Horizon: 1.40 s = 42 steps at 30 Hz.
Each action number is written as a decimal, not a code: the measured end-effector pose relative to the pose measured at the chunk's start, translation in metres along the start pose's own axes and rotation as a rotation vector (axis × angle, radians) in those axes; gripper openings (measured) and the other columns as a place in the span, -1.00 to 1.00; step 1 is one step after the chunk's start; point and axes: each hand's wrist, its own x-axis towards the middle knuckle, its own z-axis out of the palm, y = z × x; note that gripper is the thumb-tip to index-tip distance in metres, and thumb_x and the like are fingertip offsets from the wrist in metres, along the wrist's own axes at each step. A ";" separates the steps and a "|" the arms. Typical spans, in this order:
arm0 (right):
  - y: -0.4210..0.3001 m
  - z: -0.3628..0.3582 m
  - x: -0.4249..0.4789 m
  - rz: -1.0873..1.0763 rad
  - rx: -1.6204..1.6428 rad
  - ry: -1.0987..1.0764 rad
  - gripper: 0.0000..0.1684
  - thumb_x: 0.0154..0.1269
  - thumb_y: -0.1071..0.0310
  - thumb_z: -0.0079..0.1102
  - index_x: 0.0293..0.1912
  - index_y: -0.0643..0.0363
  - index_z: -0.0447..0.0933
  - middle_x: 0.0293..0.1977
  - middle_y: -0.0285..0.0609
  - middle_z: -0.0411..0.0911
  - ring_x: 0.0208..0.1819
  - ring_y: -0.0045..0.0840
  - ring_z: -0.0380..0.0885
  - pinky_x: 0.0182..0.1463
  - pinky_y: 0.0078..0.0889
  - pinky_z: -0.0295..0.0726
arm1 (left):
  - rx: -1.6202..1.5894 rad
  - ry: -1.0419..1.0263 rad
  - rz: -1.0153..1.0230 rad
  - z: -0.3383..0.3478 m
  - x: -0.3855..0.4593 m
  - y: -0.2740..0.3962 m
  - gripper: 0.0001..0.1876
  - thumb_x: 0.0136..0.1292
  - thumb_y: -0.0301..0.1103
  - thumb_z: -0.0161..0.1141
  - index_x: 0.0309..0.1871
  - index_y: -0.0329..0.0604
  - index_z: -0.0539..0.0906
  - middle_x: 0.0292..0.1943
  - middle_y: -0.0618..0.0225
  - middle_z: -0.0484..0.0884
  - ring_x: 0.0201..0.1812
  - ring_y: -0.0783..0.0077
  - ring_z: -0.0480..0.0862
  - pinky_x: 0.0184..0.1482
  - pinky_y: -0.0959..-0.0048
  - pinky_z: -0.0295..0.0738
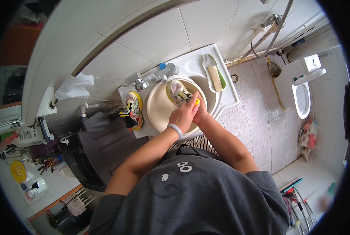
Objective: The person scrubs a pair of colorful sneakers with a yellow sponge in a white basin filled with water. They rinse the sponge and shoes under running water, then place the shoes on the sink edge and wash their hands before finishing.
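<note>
A multicoloured sneaker (pixel 177 91) is held over a cream plastic basin (pixel 158 110) that sits in the white washbasin. My left hand (pixel 183 117), a pale bracelet at its wrist, closes over the sneaker's near end. Against it, my right hand (pixel 200 113) grips the same end from the right side. A bit of yellow shows between the fingers; whether it belongs to the shoe I cannot tell. The mate, another sneaker (pixel 133 110) with yellow, black and orange parts, lies on the left ledge of the washbasin.
Behind the basin stands a chrome faucet (pixel 155 77), with a blue cap (pixel 162 65) beside it. A bar of soap (pixel 215 77) rests in a green-edged dish (pixel 208 60) on the right ledge. A white towel (pixel 75 86) hangs left; a toilet (pixel 298 85) stands right.
</note>
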 end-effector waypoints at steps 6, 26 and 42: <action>-0.004 0.014 -0.011 0.012 0.092 -0.081 -0.30 0.54 -0.26 -0.40 0.29 0.03 0.37 0.17 -0.03 0.47 0.24 -0.13 0.41 0.40 0.09 0.28 | 0.255 0.113 0.109 0.004 0.022 -0.017 -0.50 0.51 0.01 -0.08 0.46 0.32 0.22 -0.32 0.01 0.62 -0.37 -0.13 0.70 -0.41 0.01 0.60; 0.033 -0.041 0.029 -0.035 -0.229 0.286 -0.30 0.52 -0.35 -0.33 0.04 0.04 0.53 -0.24 -0.34 0.56 -0.25 -0.55 0.49 -0.24 -0.46 0.42 | -0.752 0.058 -0.224 0.022 0.028 -0.084 -0.75 0.18 -0.34 0.34 -0.12 -0.24 0.65 -0.33 0.39 0.67 -0.41 0.57 0.63 -0.32 0.51 0.57; 0.048 -0.038 0.008 0.077 -0.557 0.041 -0.14 0.51 -0.37 -0.36 0.34 0.18 0.32 0.23 -0.12 0.48 0.27 -0.37 0.46 0.37 -0.25 0.36 | -0.908 -0.060 -0.563 0.029 0.008 -0.090 -0.75 0.00 -0.43 0.33 -0.22 -0.33 0.69 -0.36 0.27 0.70 -0.36 0.42 0.69 -0.33 0.42 0.56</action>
